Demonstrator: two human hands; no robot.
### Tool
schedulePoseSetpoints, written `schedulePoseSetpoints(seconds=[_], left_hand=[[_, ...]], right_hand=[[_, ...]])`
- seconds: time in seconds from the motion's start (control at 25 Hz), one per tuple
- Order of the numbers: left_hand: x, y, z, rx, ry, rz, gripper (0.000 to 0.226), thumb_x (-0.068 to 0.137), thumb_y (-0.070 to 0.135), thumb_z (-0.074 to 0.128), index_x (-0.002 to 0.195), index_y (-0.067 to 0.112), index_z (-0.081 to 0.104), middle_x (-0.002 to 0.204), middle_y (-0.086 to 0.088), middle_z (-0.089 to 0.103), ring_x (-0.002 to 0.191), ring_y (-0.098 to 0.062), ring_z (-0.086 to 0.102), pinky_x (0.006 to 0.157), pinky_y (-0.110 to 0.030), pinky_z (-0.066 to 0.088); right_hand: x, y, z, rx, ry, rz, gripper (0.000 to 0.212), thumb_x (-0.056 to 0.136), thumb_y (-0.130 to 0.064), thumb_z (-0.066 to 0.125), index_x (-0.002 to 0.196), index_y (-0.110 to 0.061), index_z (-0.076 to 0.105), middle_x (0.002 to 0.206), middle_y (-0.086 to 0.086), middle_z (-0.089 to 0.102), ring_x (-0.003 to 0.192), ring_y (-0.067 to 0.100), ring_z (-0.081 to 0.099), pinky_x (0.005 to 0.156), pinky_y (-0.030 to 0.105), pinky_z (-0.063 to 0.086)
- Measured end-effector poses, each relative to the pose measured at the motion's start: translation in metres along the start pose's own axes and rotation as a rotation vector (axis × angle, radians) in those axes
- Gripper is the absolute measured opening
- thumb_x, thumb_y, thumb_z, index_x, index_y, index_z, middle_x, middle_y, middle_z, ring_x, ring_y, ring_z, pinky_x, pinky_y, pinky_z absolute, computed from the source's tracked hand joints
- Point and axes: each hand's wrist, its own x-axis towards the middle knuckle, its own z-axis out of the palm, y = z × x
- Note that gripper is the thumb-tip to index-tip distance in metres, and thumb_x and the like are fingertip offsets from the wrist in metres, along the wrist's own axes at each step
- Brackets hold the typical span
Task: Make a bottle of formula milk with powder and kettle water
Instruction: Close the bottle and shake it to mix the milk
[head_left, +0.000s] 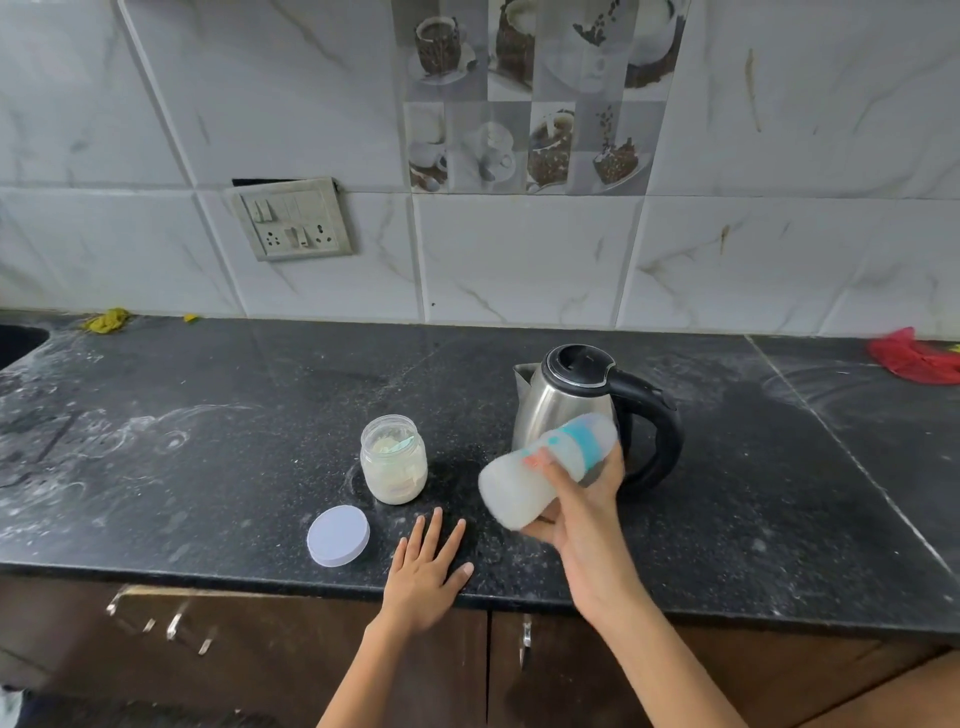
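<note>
- Baby bottle (540, 470): capped, cloudy white inside, lifted in front of the steel kettle (576, 410); long axis tilted, teat end up-right, base down-left.
- Right hand (582, 512): fingers wrapped round bottle's middle.
- Left hand (426, 564): fingers spread, flat on black countertop (208, 467), near powder jar (394, 460) and loose lid (338, 535).

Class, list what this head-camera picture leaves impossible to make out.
- Bottle: motion-blurred in the right hand; markings and fill level unreadable.
- Kettle: lid shut, so water inside hidden.
- Red item: cut off by the right edge.
- Yellow scraps by the wall: too small to identify.
</note>
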Motion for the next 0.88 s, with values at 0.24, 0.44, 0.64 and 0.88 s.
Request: schedulePoseSetpoints(seconds=[0.24,0.44,0.64,0.88], left_hand=[[0.001,-0.001,0.002,-0.007,0.013,0.009,0.114,0.042,0.086,-0.03,0.144,0.042,-0.005,0.156,0.005,-0.018,0.138,-0.012,-0.024,0.115,-0.037,-0.01],[0.0,0.0,0.0,-0.017,0.011,0.006,0.116,0.04,0.086,-0.03,0.144,0.042,-0.005,0.156,0.004,-0.019,0.141,-0.015,-0.021,0.115,-0.037,-0.01],[-0.001,-0.001,-0.001,-0.012,0.01,0.006,0.115,0.041,0.086,-0.031,0.144,0.042,-0.006,0.156,0.005,-0.019,0.14,-0.013,-0.022,0.115,-0.037,-0.01],[-0.001,-0.001,0.0,-0.033,0.011,0.002,0.114,0.041,0.086,-0.03,0.144,0.043,-0.005,0.156,0.006,-0.018,0.14,-0.012,-0.022,0.114,-0.036,-0.011]], right_hand=[[0.009,-0.017,-0.001,0.427,0.061,0.233,0.063,0.078,-0.028,0.069,0.136,-0.015,0.047,0.117,0.019,0.065,0.089,0.029,0.073,0.057,0.038,0.062],[0.012,-0.018,-0.001,0.377,0.176,0.256,0.072,0.067,-0.019,0.079,0.132,-0.013,0.049,0.119,0.019,0.062,0.097,0.037,0.069,0.059,0.046,0.062],[0.015,-0.017,-0.004,0.468,0.158,0.339,0.061,0.078,-0.021,0.073,0.133,-0.012,0.048,0.119,0.02,0.06,0.1,0.037,0.067,0.059,0.048,0.062],[0.015,-0.019,-0.017,0.805,-0.189,0.546,0.086,0.051,-0.012,0.094,0.126,0.002,0.053,0.123,0.028,0.058,0.086,0.043,0.072,0.047,0.044,0.061]])
